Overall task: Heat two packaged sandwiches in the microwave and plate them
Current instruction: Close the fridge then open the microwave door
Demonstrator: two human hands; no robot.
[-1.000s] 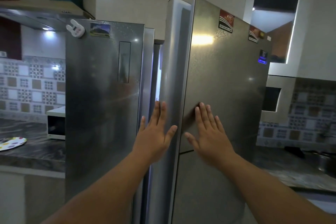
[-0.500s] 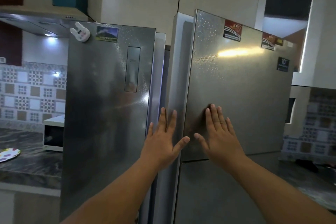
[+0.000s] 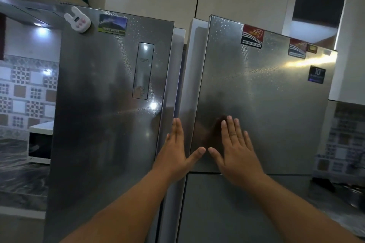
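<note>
Both hands flat, fingers straight: left hand (image 3: 174,151) on fridge's left door (image 3: 110,114) edge, right hand (image 3: 236,152) on right door (image 3: 266,104) — imo push evenly til both seal, w/ no gap.

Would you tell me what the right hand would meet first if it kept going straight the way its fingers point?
The right hand lies flat on the upper right fridge door, fingers pointing up along it. It would slide over bare steel; the KFC sticker sits well above, roughly in line.
</note>
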